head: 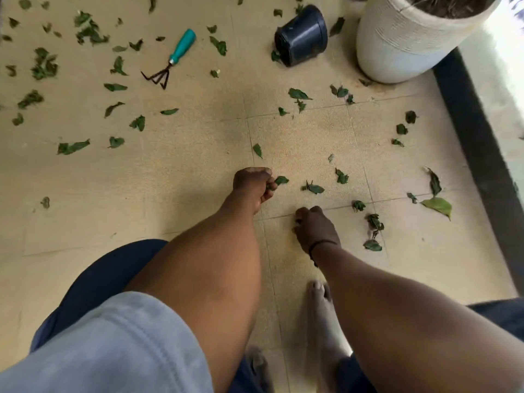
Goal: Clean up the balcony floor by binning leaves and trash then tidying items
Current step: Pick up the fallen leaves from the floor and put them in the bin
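Note:
Several torn green leaves lie scattered over the beige tiled floor [184, 165]. My left hand [252, 187] is low over the floor, its fingers pinched on a small green leaf [281, 180]. My right hand [313, 226] is close to the floor a little nearer to me, fingers curled; a dark bit shows at its fingertips, and what it holds is hidden. Another leaf [313, 188] lies between the two hands. A larger pale green leaf [438, 205] lies to the right.
A teal-handled hand rake [173, 58] lies at the back. A black plastic pot [302, 35] is tipped on its side beside a big white planter [408, 43]. A dark ledge [479, 154] runs along the right. My bare foot [323, 313] stands below my right arm.

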